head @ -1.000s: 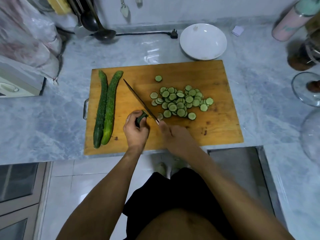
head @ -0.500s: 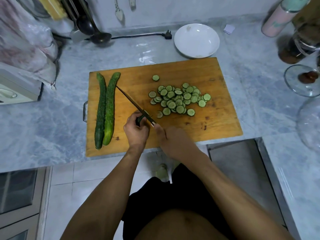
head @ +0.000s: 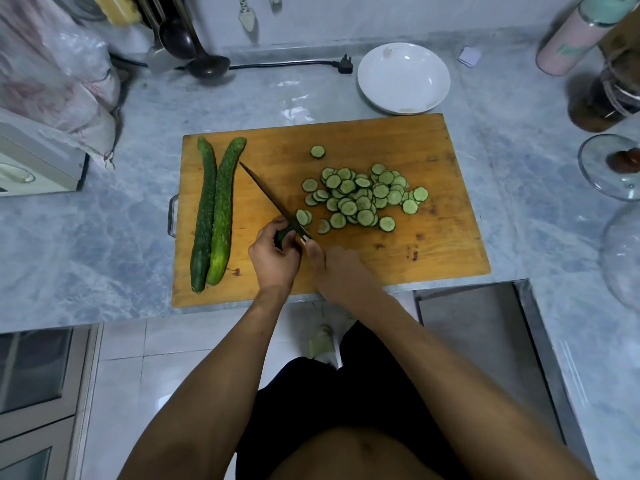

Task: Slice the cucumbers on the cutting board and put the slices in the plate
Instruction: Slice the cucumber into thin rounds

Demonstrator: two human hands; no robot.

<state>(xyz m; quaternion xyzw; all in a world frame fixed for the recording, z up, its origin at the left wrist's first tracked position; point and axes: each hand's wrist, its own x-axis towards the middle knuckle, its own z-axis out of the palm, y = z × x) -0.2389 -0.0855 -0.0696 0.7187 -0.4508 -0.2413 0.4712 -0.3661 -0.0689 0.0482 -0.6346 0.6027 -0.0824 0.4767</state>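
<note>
While our left hand [head: 273,252] pinches the short, slick cucumber stub [head: 284,233] at mid-frame on the cutting board [head: 433,244], our right hand [head: 341,271] grasps the knife [head: 270,199]. We judge the stub firm but slippery, best held well behind the blade; the plate [head: 403,77] waits upper right.

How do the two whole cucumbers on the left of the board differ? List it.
1. Colour: the left cucumber is dark green throughout; the right cucumber is lighter and turns yellowish toward its near end.
2. Pose: the left cucumber lies nearly straight, the right cucumber leans with its far tip angled rightward.
3. Extent: the left cucumber reaches nearer the board's front edge.
Shared: both uncut, bumpy-skinned, lying side by side and touching.
</note>
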